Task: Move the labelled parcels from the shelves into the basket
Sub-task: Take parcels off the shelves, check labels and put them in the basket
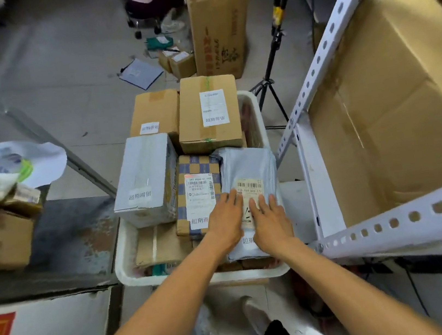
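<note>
Both hands, left [226, 218] and right [271, 224], lie flat and side by side on a grey mailer [248, 163], fingers straight, pressing and not gripping. The mailer sits on top of the load at the near right of the white basket [125, 256], so this parcel looks to be in place already.

The risk I see is the heap. The mailer is soft and slick, and its near edge lies close to the rim. A hard push, or hands lifted with a drag, could slide it over the side. Parcels stand well above the rim: a grey box [143, 176] at the left and two brown boxes [207, 112] at the far end. A knock there, or one more parcel on top, could tip one onto the floor.

The mailer carries a barcode label, its digits too blurred to trust. The checked parcel [196, 171] beside it has a white waybill with barcodes. Stickers reading 超期滞留 show on the grey box, and partly on the checked parcel and the mailer. The tall carton [218, 21] beyond bears red print I cannot read.
</note>
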